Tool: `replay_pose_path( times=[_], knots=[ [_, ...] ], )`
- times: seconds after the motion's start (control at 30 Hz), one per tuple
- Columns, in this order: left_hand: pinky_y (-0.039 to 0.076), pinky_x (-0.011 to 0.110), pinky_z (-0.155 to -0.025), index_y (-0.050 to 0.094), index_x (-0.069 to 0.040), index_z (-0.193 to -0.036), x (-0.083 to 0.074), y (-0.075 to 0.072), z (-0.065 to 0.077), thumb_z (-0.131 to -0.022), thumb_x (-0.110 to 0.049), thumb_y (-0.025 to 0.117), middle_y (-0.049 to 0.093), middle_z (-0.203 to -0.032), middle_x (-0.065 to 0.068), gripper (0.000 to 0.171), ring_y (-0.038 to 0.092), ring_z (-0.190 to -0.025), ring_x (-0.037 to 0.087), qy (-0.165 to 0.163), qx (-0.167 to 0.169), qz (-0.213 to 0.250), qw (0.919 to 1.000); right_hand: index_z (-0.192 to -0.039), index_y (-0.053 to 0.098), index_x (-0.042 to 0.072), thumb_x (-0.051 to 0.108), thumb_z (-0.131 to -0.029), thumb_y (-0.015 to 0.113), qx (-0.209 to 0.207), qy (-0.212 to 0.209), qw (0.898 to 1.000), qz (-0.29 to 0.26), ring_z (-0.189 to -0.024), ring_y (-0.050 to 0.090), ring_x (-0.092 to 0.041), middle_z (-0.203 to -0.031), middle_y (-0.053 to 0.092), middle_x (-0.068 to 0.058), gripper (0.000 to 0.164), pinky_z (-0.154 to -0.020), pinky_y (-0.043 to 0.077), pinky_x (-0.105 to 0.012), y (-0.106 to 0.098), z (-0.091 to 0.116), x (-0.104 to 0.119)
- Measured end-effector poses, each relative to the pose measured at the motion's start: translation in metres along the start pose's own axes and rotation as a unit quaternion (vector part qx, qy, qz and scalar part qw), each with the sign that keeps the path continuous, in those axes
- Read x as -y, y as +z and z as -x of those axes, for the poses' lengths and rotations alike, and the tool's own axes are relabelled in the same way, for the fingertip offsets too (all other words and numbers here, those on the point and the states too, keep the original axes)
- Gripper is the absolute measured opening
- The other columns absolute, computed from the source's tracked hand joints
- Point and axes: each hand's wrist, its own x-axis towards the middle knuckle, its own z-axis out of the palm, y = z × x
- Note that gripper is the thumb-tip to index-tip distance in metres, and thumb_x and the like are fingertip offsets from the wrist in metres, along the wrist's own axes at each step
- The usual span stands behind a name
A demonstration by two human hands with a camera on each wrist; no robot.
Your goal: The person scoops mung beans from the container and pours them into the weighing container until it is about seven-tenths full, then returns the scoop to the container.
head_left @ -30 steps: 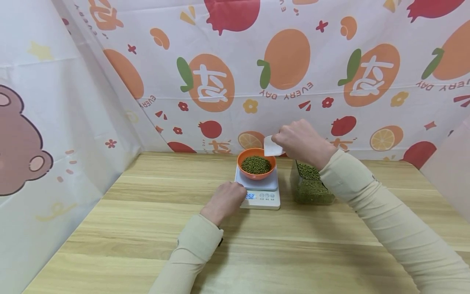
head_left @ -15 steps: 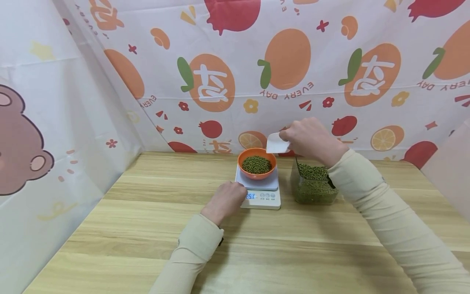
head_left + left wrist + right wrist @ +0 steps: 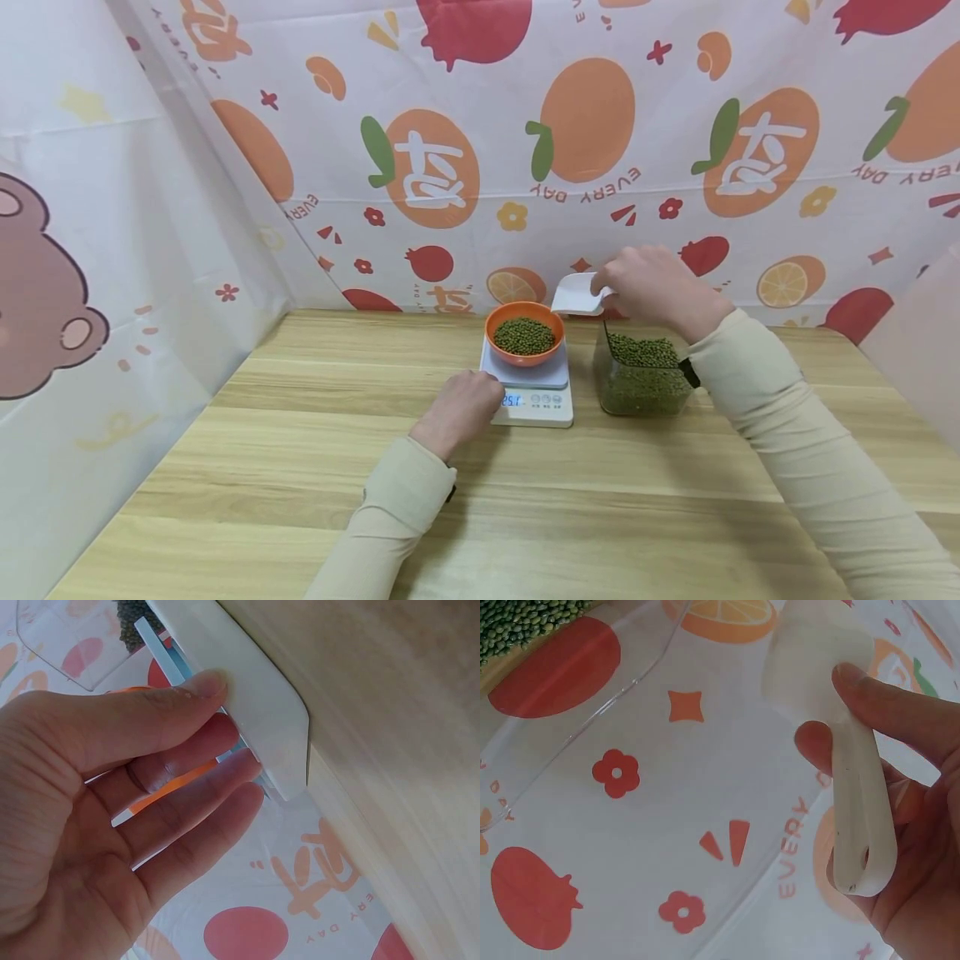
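My right hand (image 3: 660, 283) grips the handle of a white plastic scoop (image 3: 579, 293), thumb and fingers wrapped on it in the right wrist view. The scoop hangs just right of an orange bowl (image 3: 525, 361), above its rim level. Green mung beans (image 3: 523, 336) lie in the bowl, which stands on a white kitchen scale (image 3: 558, 414). At the scale's front left corner rests my left hand (image 3: 461, 408); in the left wrist view its loosely bent fingers and thumb touch the scale's edge. That hand overlaps the left part of the lit display (image 3: 512, 401).
Right of the scale stands a clear rectangular container (image 3: 645, 396) holding more mung beans, below my right forearm. A fruit-printed curtain (image 3: 465, 275) hangs behind the wooden table (image 3: 300, 467). Another white curtain (image 3: 172, 275) borders the left side.
My right hand has drawn the scoop to the right, away from over the bowl, and the scoop has tipped flatter. My left hand has stayed at the scale.
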Motion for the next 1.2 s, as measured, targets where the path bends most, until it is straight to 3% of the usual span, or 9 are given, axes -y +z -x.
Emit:
replay_pose_path(
  times=[0.4,0.83,1.2],
  knots=[
    [0.045,0.03,-0.046,0.061,-0.007,-0.066,0.0,0.0,0.001,-0.073,0.004,0.062,0.058,-0.06,0.003,0.014,0.041,-0.048,0.012,0.005,-0.006,0.002,1.0,-0.079,0.07,0.019,0.013,-0.07,0.074,-0.005,0.031,0.999,-0.022,-0.059,0.05,-0.015,-0.075,0.066,0.003,0.012,-0.047,0.044,-0.034,-0.007,0.01,-0.011],
    [0.044,0.03,-0.046,0.062,-0.007,-0.067,-0.001,-0.001,0.002,-0.075,0.003,0.062,0.059,-0.061,0.003,0.012,0.041,-0.048,0.012,0.001,-0.007,0.011,0.9999,-0.081,0.069,0.018,0.013,-0.073,0.072,0.041,0.052,0.998,-0.021,-0.056,0.05,-0.013,-0.081,0.066,0.0,0.01,-0.042,0.041,-0.031,-0.017,0.015,-0.016],
    [0.043,0.029,-0.044,0.06,-0.007,-0.064,-0.001,-0.002,0.002,-0.073,0.005,0.061,0.057,-0.059,0.003,0.015,0.04,-0.047,0.012,0.005,-0.011,0.011,0.9999,-0.078,0.07,0.018,0.013,-0.069,0.075,0.04,0.032,0.999,-0.001,-0.067,0.054,-0.015,-0.079,0.066,0.001,0.011,-0.053,0.047,-0.037,-0.02,0.019,-0.022]
  ],
)
